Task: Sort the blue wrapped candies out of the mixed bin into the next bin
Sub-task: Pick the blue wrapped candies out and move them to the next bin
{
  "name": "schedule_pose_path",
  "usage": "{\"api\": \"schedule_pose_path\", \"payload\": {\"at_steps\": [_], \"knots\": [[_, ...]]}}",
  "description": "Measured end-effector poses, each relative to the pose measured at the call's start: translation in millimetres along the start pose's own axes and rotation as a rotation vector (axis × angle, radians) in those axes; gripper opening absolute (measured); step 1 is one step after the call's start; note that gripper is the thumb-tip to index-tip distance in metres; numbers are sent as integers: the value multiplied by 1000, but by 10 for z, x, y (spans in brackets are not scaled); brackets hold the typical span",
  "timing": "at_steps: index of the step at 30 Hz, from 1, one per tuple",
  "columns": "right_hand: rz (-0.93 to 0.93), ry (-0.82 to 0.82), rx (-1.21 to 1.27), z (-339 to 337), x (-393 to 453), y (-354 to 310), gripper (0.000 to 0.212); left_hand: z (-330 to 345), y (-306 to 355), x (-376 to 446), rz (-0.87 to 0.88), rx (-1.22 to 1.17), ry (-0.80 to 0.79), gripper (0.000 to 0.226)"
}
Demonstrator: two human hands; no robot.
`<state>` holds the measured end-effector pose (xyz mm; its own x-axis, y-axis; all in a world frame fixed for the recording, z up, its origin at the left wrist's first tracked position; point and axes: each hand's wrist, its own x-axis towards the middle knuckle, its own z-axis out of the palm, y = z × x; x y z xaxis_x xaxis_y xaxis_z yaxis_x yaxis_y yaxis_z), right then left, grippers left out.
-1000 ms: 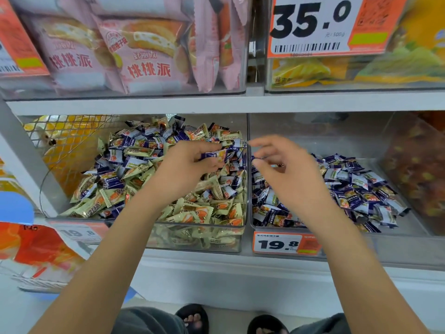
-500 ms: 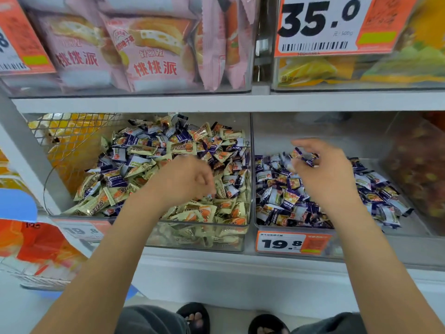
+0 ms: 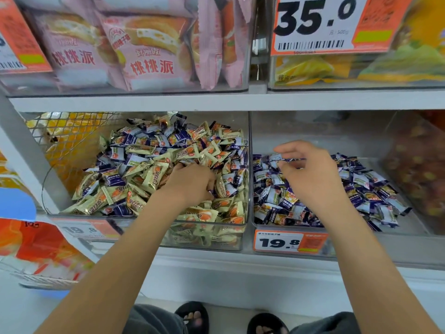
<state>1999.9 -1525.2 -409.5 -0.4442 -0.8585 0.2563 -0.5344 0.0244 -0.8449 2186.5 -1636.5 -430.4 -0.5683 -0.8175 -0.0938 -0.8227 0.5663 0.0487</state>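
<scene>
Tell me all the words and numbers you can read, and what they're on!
"35.0": big price tag on the upper right bin.
"19.8": small price tag on the blue candy bin.
"19.8": left price tag under the mixed bin, blurred.
"桃桃派": pink snack bags on the top shelf.
Candy wrappers, barcodes, small print: too small or blurred.

Mixed bin (image 3: 243, 239), clear plastic, heaped with cream and blue wrapped candies (image 3: 115, 182) jumbled together; next bin (image 3: 251, 131), clear, immediately right of mixed bin, walls touching, holding a lower pile of blue wrappers only
</scene>
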Motion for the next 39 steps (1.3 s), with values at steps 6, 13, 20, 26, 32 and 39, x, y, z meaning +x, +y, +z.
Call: {"api": "schedule_pose_path", "payload": {"at_steps": [6,13,20,26,32,39], "knots": [[-43,5,54,-47,-17,-66,21,-199,-102,-193,-16,-581,300,16],[-242,-159,222,127,-140,-297,24,-490,426,-404,111,-1245,327,19],[-131,167,84,-65,8,-82,15,-302,141,-186,34,-797,450,28],[-65,159,-78,-72,21,15,21,15,60,-43,158,-363,172,15],[-46,135,-44,-51,10,-15,19,-8,-36,28,113,-393,133,31],[-30,120,3,-47,12,-11,20,91,78,136,169,-211,12,56]]}}
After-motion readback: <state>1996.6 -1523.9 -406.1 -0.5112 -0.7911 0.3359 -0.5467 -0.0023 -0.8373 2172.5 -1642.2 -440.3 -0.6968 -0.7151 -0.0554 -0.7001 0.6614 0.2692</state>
